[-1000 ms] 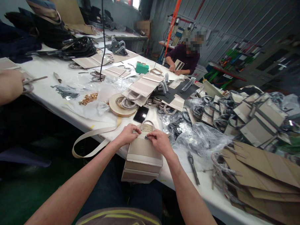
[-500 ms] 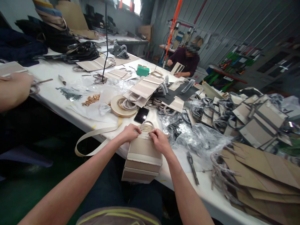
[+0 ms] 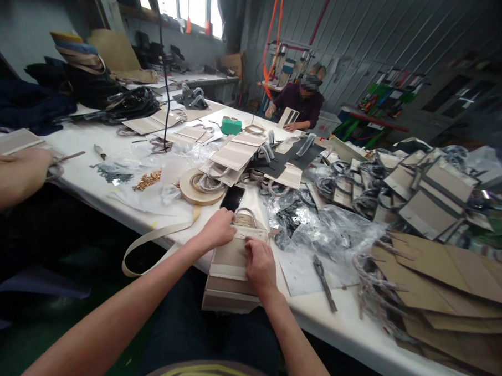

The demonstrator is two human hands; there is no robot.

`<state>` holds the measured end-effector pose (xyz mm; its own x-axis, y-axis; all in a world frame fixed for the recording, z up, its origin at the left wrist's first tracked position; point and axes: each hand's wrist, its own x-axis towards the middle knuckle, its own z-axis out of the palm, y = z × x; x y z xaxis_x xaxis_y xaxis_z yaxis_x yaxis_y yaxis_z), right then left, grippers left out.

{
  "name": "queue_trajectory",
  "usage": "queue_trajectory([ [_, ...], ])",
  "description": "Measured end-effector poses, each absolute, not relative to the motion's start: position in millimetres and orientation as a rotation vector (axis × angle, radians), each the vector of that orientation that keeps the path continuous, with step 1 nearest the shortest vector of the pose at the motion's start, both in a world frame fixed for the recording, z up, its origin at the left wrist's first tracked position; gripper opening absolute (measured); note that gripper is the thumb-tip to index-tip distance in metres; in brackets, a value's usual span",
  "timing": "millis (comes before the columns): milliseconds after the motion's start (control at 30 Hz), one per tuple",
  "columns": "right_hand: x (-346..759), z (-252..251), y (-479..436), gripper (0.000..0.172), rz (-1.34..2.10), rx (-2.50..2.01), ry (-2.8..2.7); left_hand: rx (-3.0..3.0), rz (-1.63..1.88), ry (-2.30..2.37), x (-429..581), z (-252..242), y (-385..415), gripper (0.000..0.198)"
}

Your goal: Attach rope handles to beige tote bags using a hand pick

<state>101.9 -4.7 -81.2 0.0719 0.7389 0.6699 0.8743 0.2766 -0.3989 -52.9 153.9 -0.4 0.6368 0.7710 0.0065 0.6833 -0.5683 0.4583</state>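
A beige bag panel with folded sections lies over the near table edge and hangs down toward my lap. A wrapped loop handle stands out from its far end. My left hand is closed at the panel's upper left corner, beside the handle; its fingertips are partly hidden. On the panel's right side rests my right hand, fingers bent and drawn together just below the pale top strip. Whatever its fingertips hold is too small to make out. A black phone lies just beyond my left hand.
A tape roll trails a loose strip off the table's edge. Dark clips in plastic, a dark hand tool and stacked brown panels lie to the right. Another person's hand shows at left; a co-worker sits across.
My right hand has moved from the panel's top right edge down and inward onto its face. My left hand has turned over at the upper left corner. The view has shifted slightly.
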Motion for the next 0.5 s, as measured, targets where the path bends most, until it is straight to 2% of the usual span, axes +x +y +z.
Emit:
queue_trajectory([
  [100,102.0,-86.7,-6.0,0.023,-0.221,-1.496,-1.634,2.541,0.013,1.072,-40.8,12.5,161.1,0.035],
  [233,102.0,-86.8,-6.6,0.022,-0.215,-1.487,-1.616,2.541,-0.178,1.011,-31.9,24.7,176.6,0.039],
  [400,101.3,-83.5,-7.9,0.024,-0.192,-1.439,-1.612,2.291,-0.197,0.858,-28.6,24.7,209.5,0.027],
  [500,100.5,-83.2,-8.7,0.025,-0.224,-1.396,-1.609,2.071,-0.156,0.765,-24.5,17.8,226.4,0.030],
])
